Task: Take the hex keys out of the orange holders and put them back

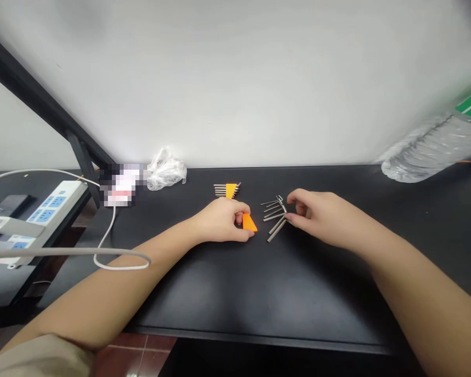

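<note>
Black tabletop (227, 283) bears hex keys (275, 217), plastic bag (165, 170).

Left hand (223, 222) pinches orange holder (249, 223); right hand (317, 214) is at loose hex keys (277, 230); second holder (231, 190), bearing keys (220, 190), lies on black tabletop (235, 293).

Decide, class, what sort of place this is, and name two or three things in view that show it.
Probably a workshop or office corner: a black table by a pale wall, metal hex keys, and a white power strip at the left.
</note>
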Motion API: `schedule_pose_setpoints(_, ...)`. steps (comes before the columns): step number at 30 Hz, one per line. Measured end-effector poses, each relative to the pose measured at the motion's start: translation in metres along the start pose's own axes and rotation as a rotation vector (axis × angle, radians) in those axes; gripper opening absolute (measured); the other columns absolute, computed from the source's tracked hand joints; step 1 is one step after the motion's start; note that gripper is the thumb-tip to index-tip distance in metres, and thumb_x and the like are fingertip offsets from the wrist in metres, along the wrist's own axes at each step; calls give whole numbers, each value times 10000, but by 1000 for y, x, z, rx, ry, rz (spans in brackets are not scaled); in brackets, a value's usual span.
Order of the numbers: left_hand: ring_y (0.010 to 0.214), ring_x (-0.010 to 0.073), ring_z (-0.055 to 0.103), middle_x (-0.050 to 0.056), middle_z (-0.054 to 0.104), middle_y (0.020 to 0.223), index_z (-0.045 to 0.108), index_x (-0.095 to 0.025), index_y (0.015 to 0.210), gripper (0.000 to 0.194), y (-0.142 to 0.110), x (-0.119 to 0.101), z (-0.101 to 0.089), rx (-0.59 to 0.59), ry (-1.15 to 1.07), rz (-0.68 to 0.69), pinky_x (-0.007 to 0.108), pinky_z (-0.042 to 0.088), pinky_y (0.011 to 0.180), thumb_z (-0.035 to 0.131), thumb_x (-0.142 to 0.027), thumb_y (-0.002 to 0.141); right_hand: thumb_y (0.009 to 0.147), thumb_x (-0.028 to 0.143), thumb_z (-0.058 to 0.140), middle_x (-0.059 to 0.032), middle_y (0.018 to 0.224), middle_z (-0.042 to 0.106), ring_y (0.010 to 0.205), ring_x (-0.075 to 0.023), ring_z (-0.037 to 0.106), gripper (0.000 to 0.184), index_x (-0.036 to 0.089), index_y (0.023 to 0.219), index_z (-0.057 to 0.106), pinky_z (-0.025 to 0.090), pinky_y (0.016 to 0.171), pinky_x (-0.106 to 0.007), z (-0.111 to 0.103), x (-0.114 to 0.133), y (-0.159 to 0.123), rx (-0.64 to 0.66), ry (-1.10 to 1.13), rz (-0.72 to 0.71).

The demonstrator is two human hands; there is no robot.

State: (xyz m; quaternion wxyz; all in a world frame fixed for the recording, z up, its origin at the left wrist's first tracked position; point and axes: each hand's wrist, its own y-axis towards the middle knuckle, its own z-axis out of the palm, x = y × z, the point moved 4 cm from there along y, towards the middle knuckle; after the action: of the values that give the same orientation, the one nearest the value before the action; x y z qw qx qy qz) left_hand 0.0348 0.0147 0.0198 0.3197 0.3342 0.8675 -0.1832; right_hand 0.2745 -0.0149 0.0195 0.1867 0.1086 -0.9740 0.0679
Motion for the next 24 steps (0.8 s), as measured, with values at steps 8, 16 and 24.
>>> schedule_pose_setpoints(8,637,122,531,-22,628,736,637,-198,789,225,1,0,0,16,26,0,239,363,576,731,-389,715,952,411,549,-63,1008,710,861,-238,651,375,275,1275,683,495,794,-365,13,-8,12,-79,50,-74)
schedule_pose_setpoints(16,634,123,532,-22,636,748,655,-201,833,259,0,3,-1,9,23,-4,241,372,579,748,-403,700,965,320,501,-63,1098,696,948,-236,649,256,272,1126,694,499,840,-371,20,-7,20,-59,94,-160)
schedule_pose_setpoints(24,619,121,535,-23,637,725,649,-199,812,240,-2,3,-1,4,15,-4,240,367,572,744,-389,701,941,411,545,-1,850,690,745,-189,620,182,271,1027,623,454,669,-310,19,-17,25,50,209,-56)
